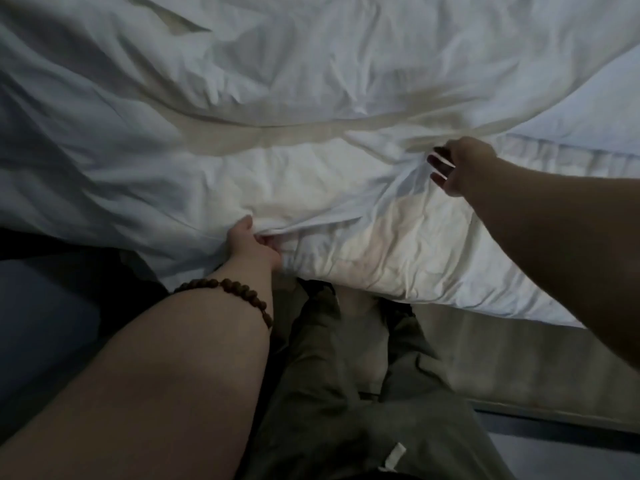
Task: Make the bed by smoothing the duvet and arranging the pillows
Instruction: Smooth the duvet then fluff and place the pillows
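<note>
Gripping the duvet [311, 98] edge: left hand [251, 247] pinches a fold at 6 o'clock, right hand [457, 168] spread at 3. Soft, light, creases easily, I judge.

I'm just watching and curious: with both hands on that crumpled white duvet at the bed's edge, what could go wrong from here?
1. The left hand pinches only a small fold of the duvet; a hard tug may slip free or just bunch it more.
2. The right hand looks open, its fingers only partly in the cloth, so pulling could be uneven and skew the cover.
3. The duvet edge overhangs near the person's legs, so it might slide toward the floor.
</note>
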Demonstrator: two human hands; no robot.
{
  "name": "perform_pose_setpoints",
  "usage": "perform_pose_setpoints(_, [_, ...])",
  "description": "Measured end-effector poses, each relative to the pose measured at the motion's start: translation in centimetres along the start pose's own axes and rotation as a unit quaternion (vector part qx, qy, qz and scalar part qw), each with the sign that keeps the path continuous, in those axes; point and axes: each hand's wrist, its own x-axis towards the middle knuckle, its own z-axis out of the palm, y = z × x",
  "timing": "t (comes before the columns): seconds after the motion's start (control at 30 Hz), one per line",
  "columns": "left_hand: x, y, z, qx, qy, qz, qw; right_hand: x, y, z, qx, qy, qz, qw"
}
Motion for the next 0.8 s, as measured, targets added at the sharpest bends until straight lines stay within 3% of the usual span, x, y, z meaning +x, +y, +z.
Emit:
perform_pose_setpoints(0.17, [-4.6, 4.1, 0.4, -0.054, -0.066, 0.025, 0.996, -4.6, -2.3, -0.5, 0.02, 0.031, -0.012, 0.999])
perform_pose_setpoints(0.33, [-14.2, 7.6, 3.0, -0.058, -0.051, 0.118, 0.99, -11.6, -3.4, -0.3, -0.048, 0.03, 0.044, 0.997])
perform_pose_setpoints(0.5, [-21.4, 11.0, 5.2, -0.05, -0.037, 0.235, 0.97, -17.7, -4.3, 0.2, -0.106, -0.049, 0.053, 0.992])
perform_pose_setpoints(0.63, [-26.4, 13.0, 4.4, -0.016, 0.022, 0.311, 0.95, -21.3, -5.9, 0.2, -0.007, -0.113, -0.001, 0.994])
perform_pose_setpoints(0.8, [-31.0, 15.9, 5.0, -0.002, -0.002, 0.353, 0.935, -24.6, -8.4, 1.0, 0.025, -0.151, -0.043, 0.987])
